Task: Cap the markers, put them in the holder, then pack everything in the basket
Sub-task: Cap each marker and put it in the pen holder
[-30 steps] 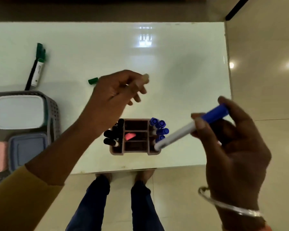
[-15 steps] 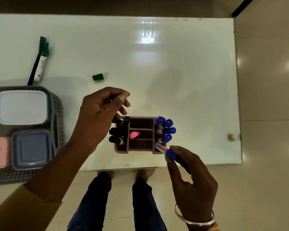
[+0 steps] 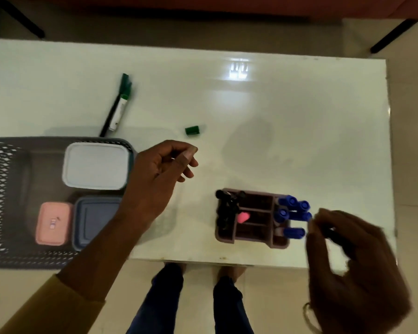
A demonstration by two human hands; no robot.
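Pale tiled floor (image 3: 275,297) under a glossy white counter (image 3: 299,116), viewed from above; lighting dim. Nearest the viewer, the right hand (image 3: 348,261) sits at the counter's near right corner, its fingertips (image 3: 312,221) just beside the blue-capped markers (image 3: 293,232). The hand is blurred, so whether its grip is pinching one of them or spread cannot be told. Those markers stand in the right compartment of the mauve plastic compartment holder (image 3: 225,238); black-capped markers (image 3: 225,208) fill its left compartment and a small pink object (image 3: 243,217) lies in the middle. Further in, the left hand (image 3: 155,179) hovers over the counter, grip loosely curled with thumb near forefinger, nothing visible in it. To its left the grey perforated plastic basket (image 3: 10,143) holds a white-lidded box (image 3: 95,165) and two smaller lidded boxes. Outstanding items lie beyond: the loose green marker cap (image 3: 192,130) rests on the counter just past the left hand's fingertips, slightly to their right, short axis facing the viewer. The white-barrelled green marker (image 3: 118,109) lies further off to the left, beyond the basket, long axis running near to far and tilted rightward at the far end, touching a thin black pen (image 3: 108,121). Judgement: the left hand is clearly nearer both; a short forward reach should take the cap.
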